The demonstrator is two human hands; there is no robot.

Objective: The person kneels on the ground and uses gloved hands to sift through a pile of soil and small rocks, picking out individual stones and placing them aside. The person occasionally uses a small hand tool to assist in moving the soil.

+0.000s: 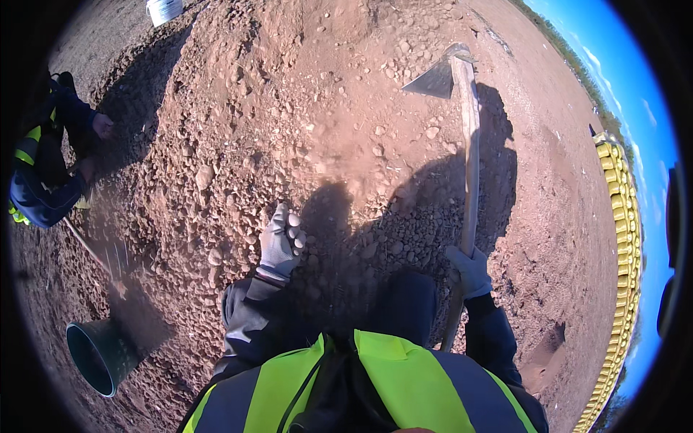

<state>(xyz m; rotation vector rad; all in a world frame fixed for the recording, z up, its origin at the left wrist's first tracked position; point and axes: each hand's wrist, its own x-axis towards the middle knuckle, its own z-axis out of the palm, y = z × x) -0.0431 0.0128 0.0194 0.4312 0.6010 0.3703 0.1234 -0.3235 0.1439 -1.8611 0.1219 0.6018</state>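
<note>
My left hand, in a light grey work glove, is low over the stony soil with several small rounded stones in its palm and fingers. My right hand, gloved too, is closed around the wooden handle of a hoe. The handle runs away from me, and its broad metal blade lies at the far end against the reddish soil. My shadow falls over the stones between my hands and around the handle.
A co-worker in a hi-vis vest crouches at the left, with a thin stick-like handle nearby. A dark green bucket lies tipped at the lower left. A white bucket is at the top. Yellow stacked bags or sacks line the right.
</note>
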